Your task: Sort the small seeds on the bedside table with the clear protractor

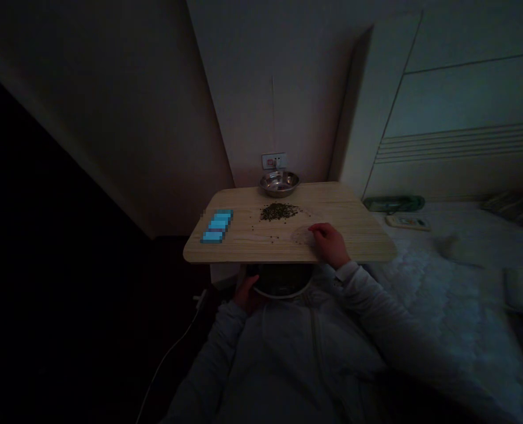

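My right hand (329, 242) rests on the wooden table top (358, 232) near its front edge, fingers curled down onto the surface; whether it holds anything is too dark to tell. A pile of small dark grains (280, 211) lies a little beyond it at the table's middle. My left hand (245, 294) is below the table's front edge, gripping the rim of a dark bowl (281, 281) held under that edge. A shiny metal bowl (280, 183) stands at the table's far edge.
A blue blurred patch (218, 226) sits on the table's left part. A wall socket (274, 160) is behind the metal bowl. A bed (456, 277) with a remote-like object (408, 222) lies to the right. A white cable (173, 347) runs along the dark floor at left.
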`<state>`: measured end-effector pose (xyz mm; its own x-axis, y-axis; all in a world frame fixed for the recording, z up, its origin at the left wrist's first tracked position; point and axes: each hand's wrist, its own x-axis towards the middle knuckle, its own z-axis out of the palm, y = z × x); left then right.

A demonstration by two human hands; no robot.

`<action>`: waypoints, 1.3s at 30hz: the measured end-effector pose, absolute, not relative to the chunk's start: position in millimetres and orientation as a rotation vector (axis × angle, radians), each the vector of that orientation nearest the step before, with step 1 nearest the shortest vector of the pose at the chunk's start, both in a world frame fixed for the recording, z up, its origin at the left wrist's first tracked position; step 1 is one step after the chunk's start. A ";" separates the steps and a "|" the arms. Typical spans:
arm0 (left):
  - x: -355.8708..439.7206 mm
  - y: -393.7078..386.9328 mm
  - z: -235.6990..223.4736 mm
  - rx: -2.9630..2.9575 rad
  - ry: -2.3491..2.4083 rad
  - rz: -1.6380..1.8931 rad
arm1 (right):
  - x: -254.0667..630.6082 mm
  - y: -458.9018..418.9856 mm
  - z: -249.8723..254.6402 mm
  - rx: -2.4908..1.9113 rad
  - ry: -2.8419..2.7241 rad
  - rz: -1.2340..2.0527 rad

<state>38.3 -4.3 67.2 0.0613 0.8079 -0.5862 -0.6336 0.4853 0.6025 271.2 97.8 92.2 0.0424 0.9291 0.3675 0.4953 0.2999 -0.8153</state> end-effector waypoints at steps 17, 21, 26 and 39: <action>40.2 -6.0 71.9 0.161 1.049 1.094 | 268.7 88.7 103.0 -1.229 -1.793 0.693; 39.4 -4.7 68.8 0.156 1.045 1.088 | 267.5 87.7 103.3 -1.230 -1.816 0.693; 38.0 -3.5 63.8 0.161 1.063 1.120 | 269.6 89.5 103.1 -1.251 -1.798 0.677; 36.4 -3.0 59.7 0.192 1.051 1.125 | 267.1 89.1 101.9 -1.245 -1.777 0.676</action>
<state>36.4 -3.0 59.7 0.0346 0.8069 -0.5897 -0.6427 0.4698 0.6051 267.1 89.1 101.9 -0.1521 0.9322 0.3284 0.4781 0.3602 -0.8011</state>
